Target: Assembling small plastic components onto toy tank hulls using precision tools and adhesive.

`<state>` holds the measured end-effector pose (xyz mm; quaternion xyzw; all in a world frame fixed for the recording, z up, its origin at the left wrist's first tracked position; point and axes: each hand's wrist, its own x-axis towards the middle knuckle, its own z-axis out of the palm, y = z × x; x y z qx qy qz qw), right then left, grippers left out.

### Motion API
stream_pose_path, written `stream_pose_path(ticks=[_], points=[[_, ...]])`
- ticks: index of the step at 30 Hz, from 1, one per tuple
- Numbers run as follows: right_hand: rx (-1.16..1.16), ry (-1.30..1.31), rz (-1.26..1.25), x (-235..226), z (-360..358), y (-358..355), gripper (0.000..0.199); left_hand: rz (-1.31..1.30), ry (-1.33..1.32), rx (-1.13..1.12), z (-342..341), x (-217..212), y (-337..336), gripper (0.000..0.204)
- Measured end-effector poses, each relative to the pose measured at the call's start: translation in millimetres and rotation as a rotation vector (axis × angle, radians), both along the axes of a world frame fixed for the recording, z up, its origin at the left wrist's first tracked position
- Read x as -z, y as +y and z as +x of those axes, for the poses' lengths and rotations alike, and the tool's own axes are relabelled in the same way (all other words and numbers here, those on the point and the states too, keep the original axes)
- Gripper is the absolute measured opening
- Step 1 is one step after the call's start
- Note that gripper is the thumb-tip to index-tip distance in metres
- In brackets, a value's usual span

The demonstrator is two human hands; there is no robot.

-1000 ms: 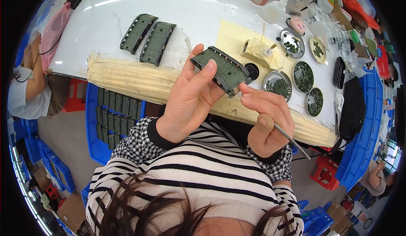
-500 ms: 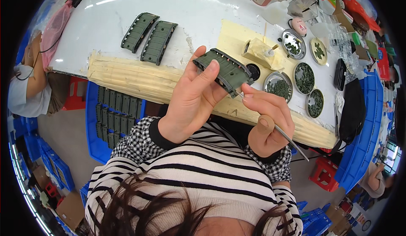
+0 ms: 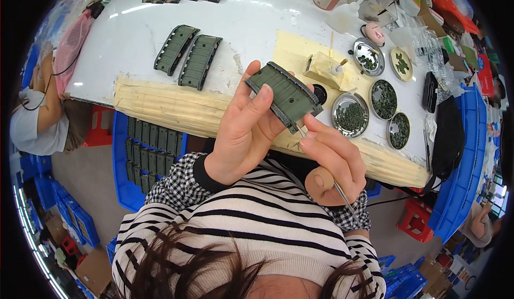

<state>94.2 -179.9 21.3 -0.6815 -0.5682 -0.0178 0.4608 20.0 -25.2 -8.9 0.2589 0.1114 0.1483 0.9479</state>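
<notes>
Two green parts (image 3: 187,55) lie flat at upper left on the white table (image 3: 257,15). At frame centre, the left hand (image 3: 243,130) pinches a green part (image 3: 284,95), raised. Just right, the right hand (image 3: 332,162) grips a thin tool (image 3: 342,194), tip touching the part. Metal dishes (image 3: 350,114) sit further right.

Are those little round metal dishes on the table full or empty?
Holding something: three round metal dishes hold beds of small dark green pieces; a fourth holds only a few.
</notes>
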Motion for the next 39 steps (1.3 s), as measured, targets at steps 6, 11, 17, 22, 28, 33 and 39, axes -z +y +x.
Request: stream_pose_path(ticks=[6,11,17,22,28,33,39], points=[[-0.031,-0.020,0.000,-1,2,-1,0.043,-0.023,-0.018,0.045,0,0,3,0.040],[-0.026,-0.014,-0.001,-2,2,0,0.042,-0.016,-0.019,0.044,0,1,3,0.040],[-0.011,0.000,-0.008,-3,1,0,0.042,-0.010,-0.024,0.034,1,2,2,0.039],[-0.009,-0.006,-0.012,-4,1,0,0.043,-0.026,-0.046,0.031,0,3,1,0.039],[-0.009,-0.014,-0.007,-3,0,-1,0.044,-0.005,-0.045,0.033,0,2,1,0.039],[-0.003,0.046,0.002,-4,-1,-2,0.038,0.021,-0.043,0.034,0,1,2,0.040],[0.063,0.185,0.295,15,-2,-7,0.026,-0.214,-0.070,0.050,-3,4,5,0.036]])
